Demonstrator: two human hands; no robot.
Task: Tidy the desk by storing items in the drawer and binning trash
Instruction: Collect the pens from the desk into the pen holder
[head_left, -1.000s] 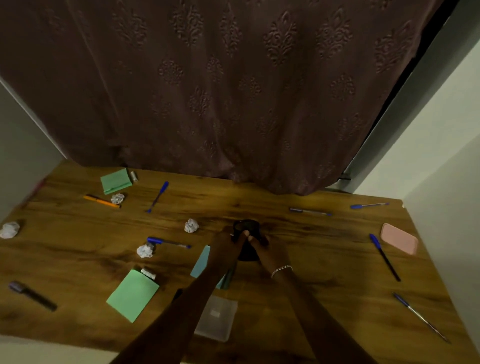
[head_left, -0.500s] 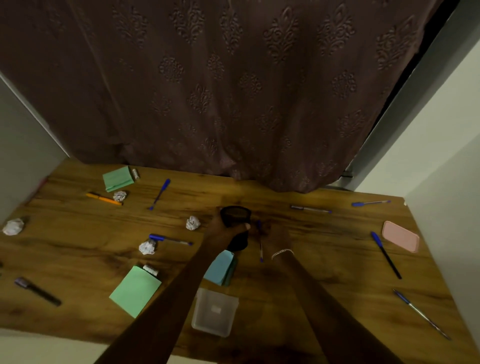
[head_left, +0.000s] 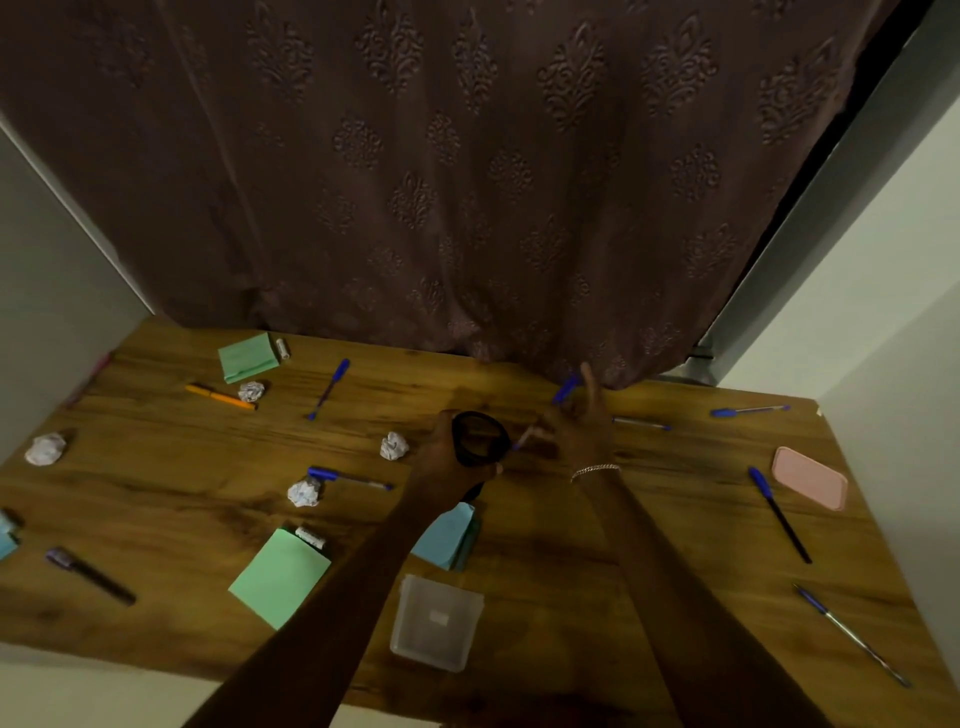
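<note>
Pen (head_left: 565, 389) in right hand (head_left: 576, 432) slants toward cup (head_left: 480, 440).

The brown wooden table (head_left: 571, 545) shows dark, streaked grain. The dark brown fabric curtain (head_left: 467, 182) is embossed with rows of leafy damask motifs, tone on tone. The large square paper pad (head_left: 279, 577) is mint green, and so is the smaller folded paper pad (head_left: 247, 357). The third paper pad (head_left: 444, 535) is light blue.

The round plastic cup (head_left: 480, 440) is black, and the slim blue-capped pen (head_left: 565, 388) has a pale barrel. The long thin pen (head_left: 776, 512) pairs a blue cap with a black barrel. The slim hexagonal pen (head_left: 221, 397) is orange, and the thick marker (head_left: 88, 574) is black with a purple cap. The crumpled paper ball (head_left: 393, 446) is white, the flat rounded case (head_left: 809, 478) pale pink, and the square plastic box (head_left: 436, 621) frosted clear.
</note>
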